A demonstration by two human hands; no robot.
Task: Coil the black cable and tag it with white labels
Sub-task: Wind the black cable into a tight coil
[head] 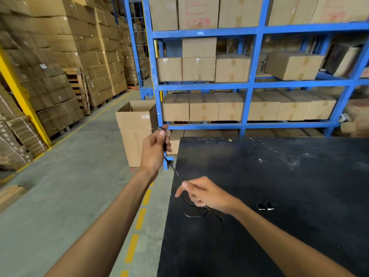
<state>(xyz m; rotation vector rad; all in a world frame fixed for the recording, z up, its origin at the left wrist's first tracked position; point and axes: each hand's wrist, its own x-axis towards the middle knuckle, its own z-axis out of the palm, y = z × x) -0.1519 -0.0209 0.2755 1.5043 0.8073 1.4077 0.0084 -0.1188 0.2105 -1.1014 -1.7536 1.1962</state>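
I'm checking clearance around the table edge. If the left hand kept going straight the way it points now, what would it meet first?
Probably the blue rack post just beyond the left hand, which grips the black cable. The open cardboard box stands slightly left. Depth is unclear.

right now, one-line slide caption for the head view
Left hand and right hand stretch a black cable over the black table edge.

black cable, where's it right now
In the head view the black cable stretches between the left hand, off the black table's left edge, and the right hand above it.
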